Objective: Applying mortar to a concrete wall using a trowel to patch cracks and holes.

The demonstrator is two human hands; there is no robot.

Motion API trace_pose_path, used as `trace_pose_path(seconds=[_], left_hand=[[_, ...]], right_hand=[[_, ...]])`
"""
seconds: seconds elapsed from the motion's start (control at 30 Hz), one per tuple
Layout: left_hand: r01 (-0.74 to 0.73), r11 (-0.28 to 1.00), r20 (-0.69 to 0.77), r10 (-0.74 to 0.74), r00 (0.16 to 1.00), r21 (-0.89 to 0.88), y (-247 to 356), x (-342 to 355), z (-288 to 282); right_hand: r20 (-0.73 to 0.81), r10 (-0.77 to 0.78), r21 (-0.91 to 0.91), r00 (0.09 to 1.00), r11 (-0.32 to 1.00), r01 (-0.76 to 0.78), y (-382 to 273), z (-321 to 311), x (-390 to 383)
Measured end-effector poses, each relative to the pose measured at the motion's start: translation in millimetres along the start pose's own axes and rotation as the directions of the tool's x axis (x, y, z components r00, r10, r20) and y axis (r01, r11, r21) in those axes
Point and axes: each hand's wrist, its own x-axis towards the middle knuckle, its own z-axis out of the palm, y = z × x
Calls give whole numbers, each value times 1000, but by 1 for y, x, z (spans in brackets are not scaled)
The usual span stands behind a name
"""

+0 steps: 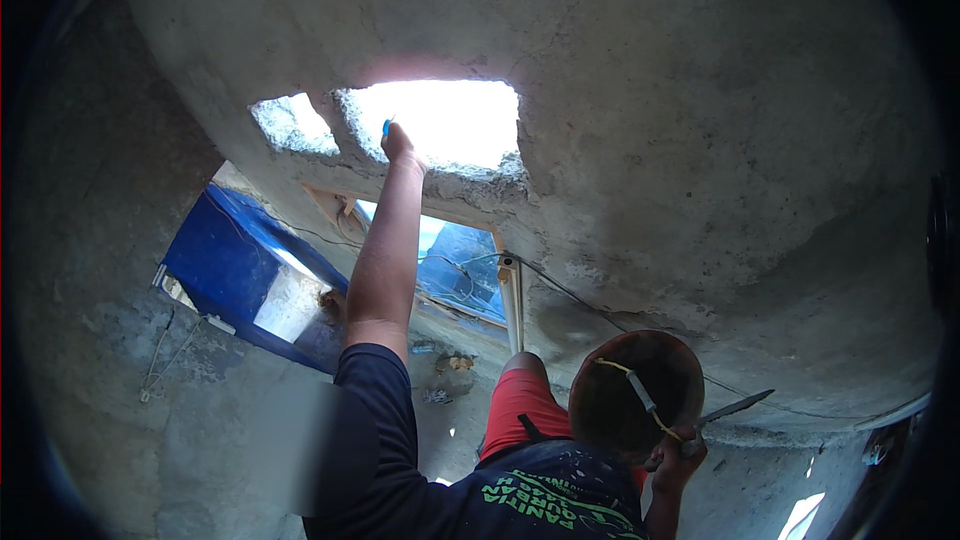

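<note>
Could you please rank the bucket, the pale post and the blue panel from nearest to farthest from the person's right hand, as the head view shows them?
1. Bucket: right beside the right hand, just up and left of it.
2. Pale post: farther left, just above the knee.
3. Blue panel: farthest, well over on the left.

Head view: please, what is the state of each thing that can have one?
Left hand: raised, holding a blue item.
Right hand: closed on a bladed tool.
Bucket: uncovered; contents unclear.
Handle: slanting across the bucket's mouth.
Large wall opening: uncovered, rough-edged, bright.
Window: open or shut, cannot tell.
</note>
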Motion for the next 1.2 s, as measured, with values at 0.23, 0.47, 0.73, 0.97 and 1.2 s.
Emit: trace_pose_path(seconds=[0.23, 0.47, 0.73, 0.97, 1.2], left_hand=[[-338, 860, -9, 369, 929, 383, 34, 12, 11], [-561, 649, -11, 659, 752, 515, 45, 2, 12], [-596, 741, 81, 604, 793, 310, 44, 7, -2], [-594, 760, 296, 523, 800, 264, 43, 3, -13], [-334, 885, 312, 234, 921, 325, 51, -50, -10]], right_hand=[[122, -22, -54, 992, 998, 29, 8, -8, 6], [99, 15, 15, 995, 1000, -16, -5, -5, 6], [143, -15, 16, 990, 1000, 13, -1, -8, 7], [134, -4, 18, 991, 1000, 2, 1, -6, 8], [48, 39, 15, 998, 999, -39, 5, -3, 7]])
